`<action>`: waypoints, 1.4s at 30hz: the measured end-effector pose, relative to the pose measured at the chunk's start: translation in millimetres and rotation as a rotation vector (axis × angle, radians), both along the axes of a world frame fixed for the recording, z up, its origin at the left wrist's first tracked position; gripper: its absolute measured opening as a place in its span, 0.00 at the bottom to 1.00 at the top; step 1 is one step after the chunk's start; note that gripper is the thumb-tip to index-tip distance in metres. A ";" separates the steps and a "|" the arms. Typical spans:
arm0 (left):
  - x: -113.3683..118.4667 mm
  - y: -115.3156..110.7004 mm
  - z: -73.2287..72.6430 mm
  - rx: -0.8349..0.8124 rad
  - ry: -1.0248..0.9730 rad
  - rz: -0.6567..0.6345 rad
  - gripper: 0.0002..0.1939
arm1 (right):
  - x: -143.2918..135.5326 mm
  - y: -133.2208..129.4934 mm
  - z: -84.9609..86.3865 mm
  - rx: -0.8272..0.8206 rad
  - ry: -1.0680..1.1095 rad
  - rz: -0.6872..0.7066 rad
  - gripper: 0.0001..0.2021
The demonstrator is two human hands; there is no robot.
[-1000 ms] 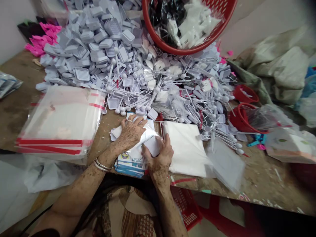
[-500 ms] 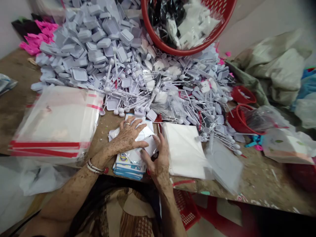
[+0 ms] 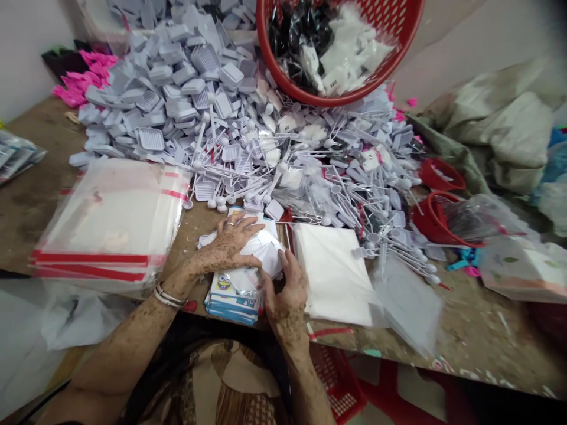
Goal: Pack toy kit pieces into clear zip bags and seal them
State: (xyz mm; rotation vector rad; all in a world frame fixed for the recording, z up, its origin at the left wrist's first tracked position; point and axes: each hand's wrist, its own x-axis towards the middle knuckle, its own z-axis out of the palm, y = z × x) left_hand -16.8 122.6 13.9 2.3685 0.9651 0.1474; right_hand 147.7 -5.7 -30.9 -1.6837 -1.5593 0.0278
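My left hand (image 3: 233, 243) lies flat with its fingers spread, pressing on a folded white sheet (image 3: 269, 252). Under the sheet is a stack of printed cards (image 3: 233, 310) with blue edges and a yellow cartoon figure, partly covered by clear plastic. At the sheet's right edge, my right hand (image 3: 287, 289) curls its thumb and fingers around that side. A small pale plastic piece (image 3: 206, 239) shows beside the left fingers. What lies beneath the left palm is hidden.
White sheets (image 3: 332, 274) are stacked on the right, beside clear plastic sheets (image 3: 410, 307). Clear bags with red strips (image 3: 110, 218) lie left. Behind is a heap of pale plastic trays and spoons (image 3: 177, 106), under a red basket (image 3: 341, 97). Small red baskets (image 3: 436, 218) stand right.
The right fingers have shifted slightly along the white sheet's right edge, and more of the folded sheet shows between the hands. The left hand stays spread on it. The whole view has shifted slightly.
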 end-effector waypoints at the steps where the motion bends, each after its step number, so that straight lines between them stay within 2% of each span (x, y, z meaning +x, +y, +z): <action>1: -1.3 0.7 -0.2 -0.015 -0.012 -0.009 0.40 | 1.0 -0.2 -0.3 -0.011 0.020 0.005 0.28; 5: -5.0 3.2 -0.1 -0.075 -0.061 -0.016 0.39 | 10.2 -0.4 2.7 -0.069 -0.006 0.113 0.28; 8: -5.6 4.8 -0.8 -0.091 -0.080 -0.011 0.39 | 16.0 -0.1 7.3 -0.032 -0.103 0.149 0.27; 14: -5.9 5.4 -4.6 -0.122 -0.113 -0.032 0.39 | 21.5 -1.2 13.0 -0.148 0.021 0.252 0.27; 16: -5.6 4.4 -4.8 -0.094 -0.099 -0.030 0.35 | 18.9 0.8 11.4 -0.109 -0.067 0.229 0.28; 20: -4.8 3.3 -6.0 -0.065 -0.103 -0.013 0.38 | 8.8 6.1 5.4 0.013 -0.206 0.038 0.30; 25: -4.5 3.5 -6.8 -0.072 -0.117 -0.031 0.39 | 7.2 9.6 7.0 -0.052 -0.187 0.173 0.33; 28: -3.3 1.2 -6.1 -0.041 -0.104 -0.014 0.38 | 4.5 13.4 3.7 0.000 -0.213 0.095 0.34; 32: -3.0 -1.2 -7.3 -0.033 -0.107 -0.007 0.42 | 0.3 14.5 -4.7 0.041 -0.128 0.010 0.32; 38: -7.5 1.2 -4.2 -0.083 -0.130 -0.004 0.40 | 13.2 9.7 2.3 -0.125 -0.021 0.184 0.29; 40: -7.8 2.2 -2.2 -0.101 -0.119 -0.013 0.40 | 12.2 11.6 2.8 -0.117 -0.025 0.190 0.29; 42: -7.7 2.9 -1.8 -0.099 -0.117 -0.006 0.39 | 6.6 14.2 -0.3 -0.065 -0.041 0.135 0.28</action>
